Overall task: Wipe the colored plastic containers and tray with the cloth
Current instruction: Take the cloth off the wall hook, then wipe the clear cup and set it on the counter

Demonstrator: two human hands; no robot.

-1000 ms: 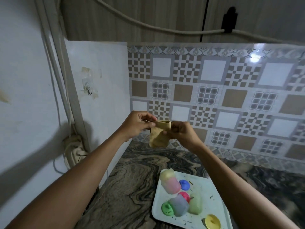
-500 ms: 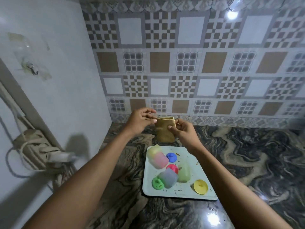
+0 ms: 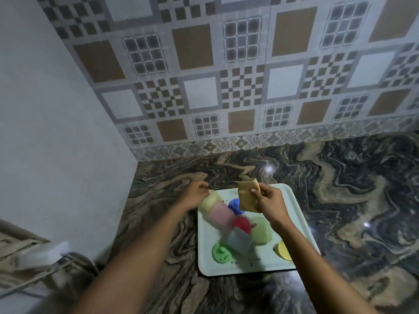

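A pale tray (image 3: 292,214) lies on the marbled counter with several colored plastic containers and lids on it. A pale yellow container (image 3: 209,200) and a pink one (image 3: 221,214) lie at its far left, a bluish one (image 3: 238,242) and a pale green one (image 3: 260,231) nearer. Blue (image 3: 234,203), red (image 3: 241,224), green (image 3: 221,252) and yellow (image 3: 283,250) lids lie among them. My right hand (image 3: 268,200) pinches a folded tan cloth (image 3: 247,197) above the tray. My left hand (image 3: 195,192) hovers by the yellow container, fingers curled, holding nothing that I can see.
A patterned tile wall (image 3: 226,87) backs the marbled counter (image 3: 351,189). A plain white wall (image 3: 56,132) closes the left side. Coiled cable and a white plug (image 3: 45,252) sit at the lower left, off the counter's edge.
My left hand has let go of the cloth and moved left toward the yellow container. The right hand keeps the cloth. The view has tipped down toward the tray.
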